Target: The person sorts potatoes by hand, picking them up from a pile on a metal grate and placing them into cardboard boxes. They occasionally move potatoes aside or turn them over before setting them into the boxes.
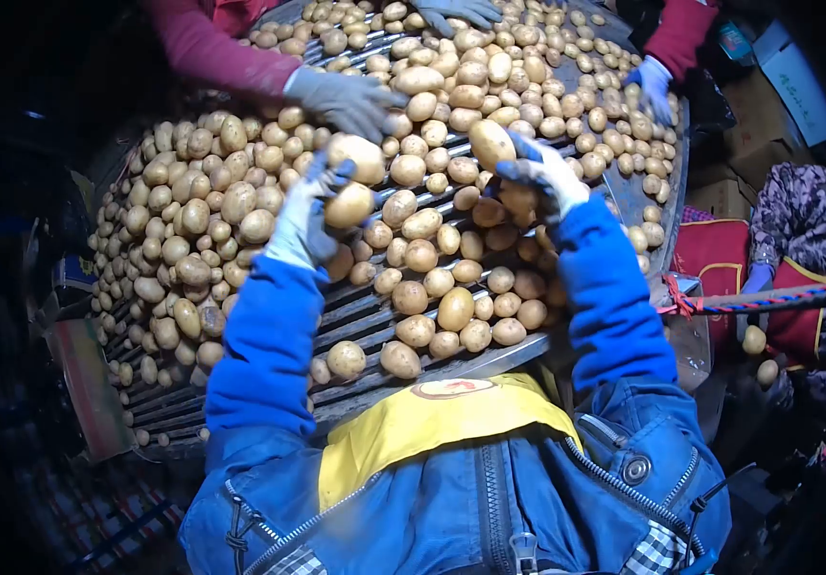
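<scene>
Left hand point(313, 205) (gloved) — two potatoes point(349, 206); right hand point(549, 176) — potato point(491, 144).

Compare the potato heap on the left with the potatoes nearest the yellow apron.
The heap is piled up; the nearest potatoes lie mostly in one layer. The heap hides most of the bars under it, while the nearest potatoes leave some showing. Both are tan, smooth-looking and mixed in size.

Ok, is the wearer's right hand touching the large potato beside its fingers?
Touching. The head view shows the gloved fingers of the right hand against the right side of the large potato.
</scene>
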Available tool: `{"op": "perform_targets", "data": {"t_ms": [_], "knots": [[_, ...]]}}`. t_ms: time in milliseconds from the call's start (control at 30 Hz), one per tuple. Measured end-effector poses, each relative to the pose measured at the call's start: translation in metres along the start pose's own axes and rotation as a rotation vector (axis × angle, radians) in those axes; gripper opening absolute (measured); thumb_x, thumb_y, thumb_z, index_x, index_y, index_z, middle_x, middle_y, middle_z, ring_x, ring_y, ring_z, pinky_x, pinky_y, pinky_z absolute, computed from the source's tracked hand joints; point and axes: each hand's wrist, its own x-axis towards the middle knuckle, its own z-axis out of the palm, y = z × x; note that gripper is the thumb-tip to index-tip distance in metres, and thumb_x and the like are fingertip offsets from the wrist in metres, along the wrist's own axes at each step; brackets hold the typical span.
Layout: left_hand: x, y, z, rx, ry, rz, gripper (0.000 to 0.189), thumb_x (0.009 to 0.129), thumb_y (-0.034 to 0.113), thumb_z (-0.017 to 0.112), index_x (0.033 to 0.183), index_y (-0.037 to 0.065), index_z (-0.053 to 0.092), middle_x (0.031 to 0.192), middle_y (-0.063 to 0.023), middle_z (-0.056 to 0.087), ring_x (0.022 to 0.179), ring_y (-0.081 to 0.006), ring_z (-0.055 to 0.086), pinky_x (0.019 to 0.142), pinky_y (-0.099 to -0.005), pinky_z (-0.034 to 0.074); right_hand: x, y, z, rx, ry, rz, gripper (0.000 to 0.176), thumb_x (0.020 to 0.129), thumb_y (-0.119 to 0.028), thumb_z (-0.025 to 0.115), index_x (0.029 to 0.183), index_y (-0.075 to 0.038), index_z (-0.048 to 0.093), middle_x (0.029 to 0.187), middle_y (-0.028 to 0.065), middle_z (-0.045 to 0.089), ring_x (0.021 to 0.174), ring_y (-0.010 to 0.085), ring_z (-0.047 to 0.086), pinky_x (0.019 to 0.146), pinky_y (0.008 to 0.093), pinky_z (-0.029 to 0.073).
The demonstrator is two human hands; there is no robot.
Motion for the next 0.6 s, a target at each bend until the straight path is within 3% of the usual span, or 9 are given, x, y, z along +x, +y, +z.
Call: {"op": "perform_targets", "data": {"t_ms": [33,100,133,200,233,267,333,467,600], "knots": [[-0.017,-0.014,0.019,-0.132,-0.128,-0.082,0.047,0.097,0.029,0.069,0.134,0.004,0.055,0.115,-0.0152,0.069,0.084,-0.0298,0.074,0.06,-0.0402,0.064,-0.025,-0.002,0.009,0.238,-0.054,0.147,0.072,0.078,-0.018,0.082,0.144,-0.007,0.053,0.124,0.008,0.065,0.106,0.023,0.068,0.081,0.0365,0.06],[-0.024,-0.054,0.039,-0.432,-0.355,-0.39,0.045,0.101,0.029,0.061,0.136,0.002,0.054,0.122,-0.0166,0.068,0.1,-0.0303,0.072,0.069,-0.0427,0.065,-0.054,0.022,0.019,0.386,-0.098,0.106,0.073,0.081,-0.02,0.081,0.146,-0.007,0.049,0.124,0.0081,0.064,0.106,0.0217,0.068,0.079,0.0376,0.061],[-0.038,-0.069,0.072,-0.402,-0.204,-0.316,0.045,0.103,0.031,0.058,0.138,0.003,0.053,0.124,-0.0158,0.067,0.105,-0.0284,0.071,0.077,-0.0435,0.065,-0.068,0.034,0.025,0.423,-0.074,0.089,0.073,0.081,-0.021,0.08,0.146,-0.007,0.049,0.125,0.0083,0.064,0.105,0.0219,0.068,0.08,0.038,0.061],[-0.048,-0.096,0.088,-0.255,-0.302,-0.266,0.044,0.104,0.033,0.055,0.138,0.004,0.054,0.124,-0.0151,0.067,0.104,-0.0267,0.071,0.083,-0.042,0.064,-0.102,0.042,0.033,0.483,0.033,-0.024,0.071,0.084,-0.015,0.077,0.147,-0.007,0.045,0.126,0.0099,0.064,0.106,0.0223,0.068,0.084,0.0373,0.062],[-0.06,-0.109,0.093,0.014,-0.386,-0.093,0.038,0.106,0.029,0.052,0.134,0.004,0.056,0.124,-0.0127,0.066,0.102,-0.0241,0.07,0.088,-0.0403,0.062,-0.12,0.047,0.025,0.503,0.007,-0.023,0.072,0.084,-0.015,0.077,0.148,-0.007,0.044,0.126,0.0101,0.064,0.108,0.0225,0.067,0.085,0.0372,0.061],[-0.069,-0.113,0.104,0.029,-0.427,-0.125,0.038,0.106,0.029,0.052,0.134,0.004,0.056,0.124,-0.0127,0.066,0.102,-0.0241,0.07,0.088,-0.0403,0.062,-0.141,0.048,0.017,0.52,-0.013,-0.029,0.073,0.084,-0.014,0.077,0.149,-0.007,0.043,0.126,0.0104,0.064,0.11,0.0228,0.067,0.087,0.037,0.061],[-0.083,-0.119,0.132,-0.162,-0.292,-0.536,0.048,0.105,0.04,0.053,0.137,0.005,0.055,0.119,-0.0141,0.069,0.098,-0.027,0.072,0.083,-0.0392,0.063,-0.186,0.047,0.006,0.495,0.072,-0.012,0.07,0.082,-0.011,0.078,0.145,-0.006,0.048,0.126,0.0102,0.065,0.109,0.0211,0.067,0.088,0.0368,0.06],[-0.111,-0.153,0.183,0.003,-0.468,-0.563,0.048,0.105,0.041,0.052,0.138,0.006,0.053,0.127,-0.0134,0.065,0.109,-0.0265,0.068,0.089,-0.0401,0.06,-0.272,0.059,0.001,0.61,0.287,-0.208,0.067,0.082,-0.011,0.08,0.143,-0.004,0.052,0.133,0.0119,0.063,0.127,0.0279,0.059,0.109,0.0454,0.048],[-0.143,-0.191,0.238,0.219,-0.662,-0.69,0.048,0.108,0.04,0.044,0.14,0.006,0.053,0.129,-0.0123,0.064,0.114,-0.0257,0.066,0.094,-0.0393,0.058,-0.377,0.069,0.0,0.884,0.343,-0.403,0.061,0.09,-0.022,0.075,0.145,-0.008,0.052,0.139,0.014,0.059,0.129,0.0292,0.058,0.111,0.0469,0.046]]}}
